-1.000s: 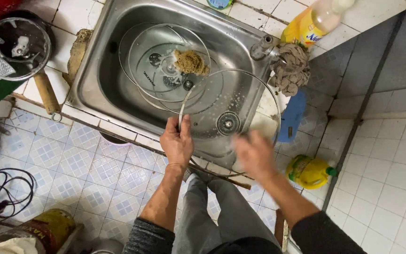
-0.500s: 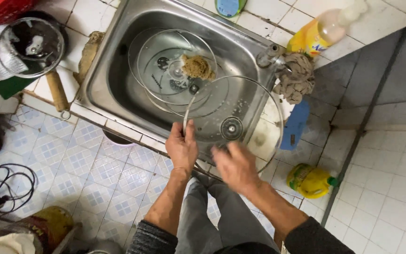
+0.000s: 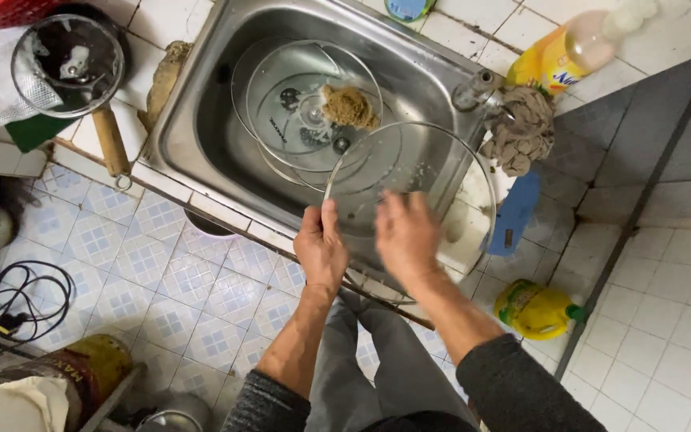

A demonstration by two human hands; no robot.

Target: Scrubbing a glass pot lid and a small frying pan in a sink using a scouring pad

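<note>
My left hand [image 3: 321,246] grips the near rim of a round glass lid [image 3: 441,172] and holds it tilted over the steel sink [image 3: 193,120]. My right hand [image 3: 406,234], blurred, lies flat on the lid's glass face near its middle. Inside the sink rest two more glass lids [image 3: 289,112], overlapping, with a brown scouring pad [image 3: 349,106] on top of them. The tap [image 3: 474,90] stands at the sink's right rim.
A grey rag [image 3: 523,128] lies by the tap, a yellow soap bottle [image 3: 573,52] behind it. A blue brush [image 3: 515,210] and a yellow jug [image 3: 536,308] are lower right. A lidded pot [image 3: 67,64] with wooden handle sits left. Black cable [image 3: 17,300] lies on the floor.
My right hand has slid left from the lid's right edge onto the glass face. My left hand keeps its hold on the rim.
</note>
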